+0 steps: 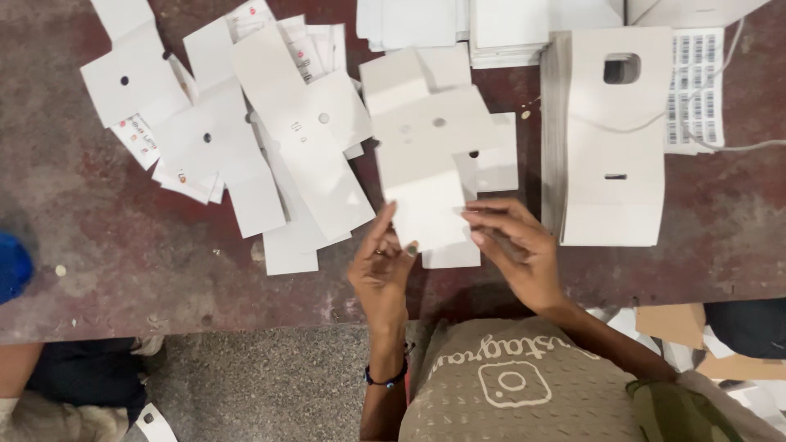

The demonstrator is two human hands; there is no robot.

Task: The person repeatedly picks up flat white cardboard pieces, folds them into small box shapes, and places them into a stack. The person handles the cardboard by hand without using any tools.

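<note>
Two hands are closed on one white die-cut card (426, 164) at the near middle of the worn table (123, 245): its near edge is pinched by the left hand (381, 270) and the right hand (512, 250). The card is judged light, thin, easily creased, and best held by its edges. More cards (270, 139) lie spread to the left; a stack (610, 139) stands to the right.

Table (123, 245): dark reddish-brown top, worn and stained, with pale patches and small crumbs
Table edge: runs across the lower part of the view, chipped and lighter in colour
Floor (262, 381): grey speckled stone or concrete, seen under the table edge at lower left
Floor at lower right (675, 321): scraps of brown cardboard and white paper lying about
Light: soft and even, no hard shadows, source not visible
Walls, windows: outside the view
</note>
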